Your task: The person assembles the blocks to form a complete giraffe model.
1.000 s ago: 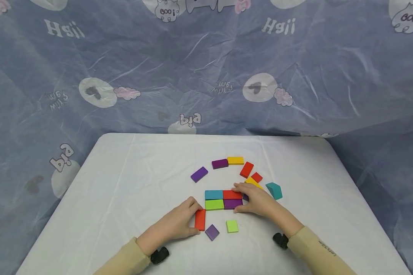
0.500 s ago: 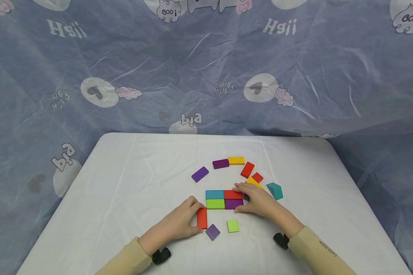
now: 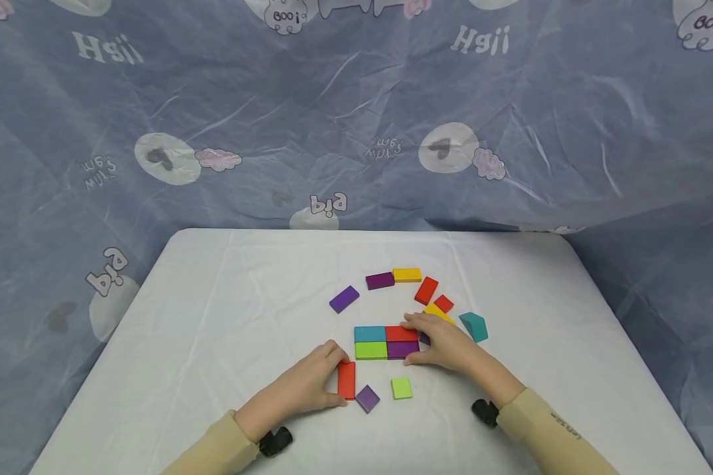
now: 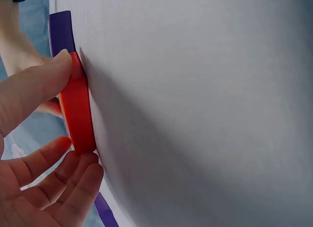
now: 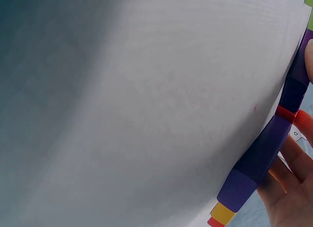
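Note:
In the head view my left hand (image 3: 309,381) pinches a red block (image 3: 346,381) by its short ends, thumb at the near end and fingers at the far end. That block's far end lies by the near left corner of a flat rectangle made of a blue block (image 3: 370,334), a second red block (image 3: 399,334), a green block (image 3: 371,351) and a purple block (image 3: 402,350). My right hand (image 3: 442,343) spans the rectangle's right end, fingers at the second red block and thumb at the purple one. A dark purple block (image 3: 424,339) shows partly under this hand.
Nearer me lie a purple square block (image 3: 367,399) and a green square block (image 3: 401,388). Beyond the rectangle several blocks form a loose arc, among them a violet block (image 3: 344,299), a yellow block (image 3: 407,275) and a teal wedge-shaped block (image 3: 474,327) on the white table (image 3: 243,290).
My left hand first slid the red block slightly away from me and to the right, then slightly back towards me. The right hand and the rectangle have stayed in place.

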The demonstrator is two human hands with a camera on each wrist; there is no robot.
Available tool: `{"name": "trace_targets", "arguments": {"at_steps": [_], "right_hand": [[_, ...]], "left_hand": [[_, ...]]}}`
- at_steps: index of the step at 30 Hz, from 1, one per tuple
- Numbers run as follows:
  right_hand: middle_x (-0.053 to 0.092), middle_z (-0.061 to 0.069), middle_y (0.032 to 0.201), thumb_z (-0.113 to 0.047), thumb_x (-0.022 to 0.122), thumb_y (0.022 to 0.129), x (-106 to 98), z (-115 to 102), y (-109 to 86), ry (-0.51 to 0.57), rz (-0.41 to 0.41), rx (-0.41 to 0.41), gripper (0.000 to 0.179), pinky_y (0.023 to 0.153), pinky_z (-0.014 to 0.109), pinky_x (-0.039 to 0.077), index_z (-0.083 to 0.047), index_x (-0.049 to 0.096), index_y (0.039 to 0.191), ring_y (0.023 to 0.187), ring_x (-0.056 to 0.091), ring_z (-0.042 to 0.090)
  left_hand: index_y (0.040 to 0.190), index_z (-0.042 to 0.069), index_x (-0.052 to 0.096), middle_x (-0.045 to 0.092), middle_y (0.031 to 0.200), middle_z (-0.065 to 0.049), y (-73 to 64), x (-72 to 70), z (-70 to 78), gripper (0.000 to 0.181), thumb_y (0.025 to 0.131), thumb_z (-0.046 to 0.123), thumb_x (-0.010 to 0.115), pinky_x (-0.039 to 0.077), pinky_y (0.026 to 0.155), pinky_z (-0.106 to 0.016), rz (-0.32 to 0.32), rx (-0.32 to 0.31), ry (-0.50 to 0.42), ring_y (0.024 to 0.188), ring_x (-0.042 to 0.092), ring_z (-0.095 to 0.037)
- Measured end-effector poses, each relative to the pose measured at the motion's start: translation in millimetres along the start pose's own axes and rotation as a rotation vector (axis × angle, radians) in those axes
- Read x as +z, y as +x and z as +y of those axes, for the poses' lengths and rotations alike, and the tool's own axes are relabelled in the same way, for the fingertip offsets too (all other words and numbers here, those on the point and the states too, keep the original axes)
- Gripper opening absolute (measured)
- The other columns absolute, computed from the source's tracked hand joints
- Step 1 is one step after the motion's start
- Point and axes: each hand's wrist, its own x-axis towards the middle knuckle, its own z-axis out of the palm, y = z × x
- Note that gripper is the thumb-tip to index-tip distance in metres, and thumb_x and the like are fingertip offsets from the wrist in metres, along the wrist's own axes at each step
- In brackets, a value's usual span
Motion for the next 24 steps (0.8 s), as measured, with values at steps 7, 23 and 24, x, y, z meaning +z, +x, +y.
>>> {"name": "trace_targets", "arguments": {"at_steps": [7,23,24], "right_hand": [[0.053,0.008,0.146,-0.044,0.082,0.077,0.3,0.0,0.3,-0.002,0.0,-0.004,0.069,0.108,0.054,0.042,-0.016,0.061,0.136,0.138,0.044,0.033],[0.055,0.008,0.144,-0.044,0.082,0.077,1.2,2.2,1.0,-0.003,0.013,-0.014,0.068,0.106,0.054,0.043,-0.015,0.061,0.135,0.136,0.046,0.033],[0.055,0.009,0.144,-0.044,0.082,0.077,1.2,2.4,0.9,-0.004,0.013,-0.016,0.068,0.107,0.054,0.043,-0.015,0.061,0.135,0.136,0.046,0.033]], "left_hand": [[0.119,0.01,0.06,0.055,0.112,0.003,4.8,3.4,7.3,0.057,0.074,0.033,0.087,0.051,0.089,-0.023,-0.012,0.028,0.017,0.096,0.052,-0.007],[0.113,0.007,0.062,0.053,0.11,-0.001,11.7,10.0,23.4,0.047,0.078,0.03,0.084,0.052,0.08,-0.018,0.043,0.013,0.077,0.085,0.056,-0.005],[0.113,0.007,0.062,0.053,0.109,-0.001,12.0,10.3,23.7,0.047,0.078,0.03,0.084,0.052,0.08,-0.018,0.045,0.011,0.08,0.085,0.056,-0.005]]}}
